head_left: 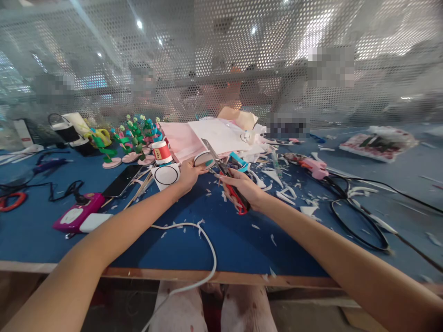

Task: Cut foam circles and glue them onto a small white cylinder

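Observation:
Pinched in my left hand [188, 176] is a small white paper piece [203, 159] with a dark curved line along it. My right hand [244, 188] is wrapped round scissors [221, 165] with red and black handles. Their blades point up and away, close against the paper piece; whether they are cutting into it I cannot tell. Beside my left wrist lies another white paper piece [166, 176] with a black circle drawn on it. A red and white tape roll or cup [161, 152] stands just behind that.
Paper sheets [219, 136] are piled behind my hands. Green craft plants [133, 140] on pink bases, a phone [122, 180] and a magenta power strip [79, 213] are left. Paper scraps, a pink glue gun [314, 168] and a black cable [360, 230] lie right. A white cable [212, 251] crosses the front edge.

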